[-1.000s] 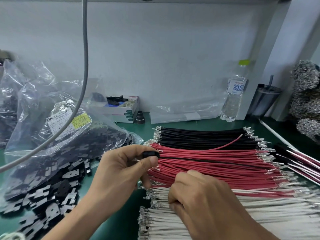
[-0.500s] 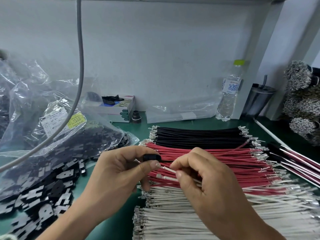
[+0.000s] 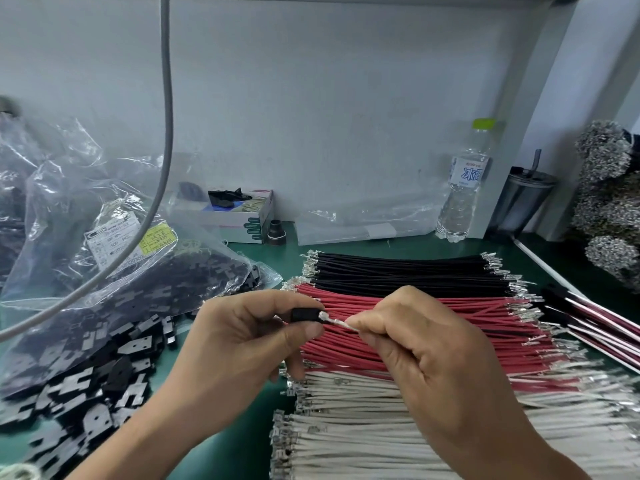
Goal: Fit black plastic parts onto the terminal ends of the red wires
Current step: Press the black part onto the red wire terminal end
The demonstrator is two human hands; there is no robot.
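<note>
— Holding what, item one?
— Left hand [image 3: 242,344] pinches a black plastic part [image 3: 304,315], a small matte block, between thumb and forefinger.
— Item two?
— Right hand [image 3: 426,355] pinches a white wire; its shiny metal terminal [image 3: 327,318] touches the part. Red wires [image 3: 450,327] lie beneath the fingertips.

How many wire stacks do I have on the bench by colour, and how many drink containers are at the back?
Black wire stack: 1
Red wire stack: 1
White wire stack: 1
Water bottle: 1
Tumbler with straw: 1
Total: 5
</note>
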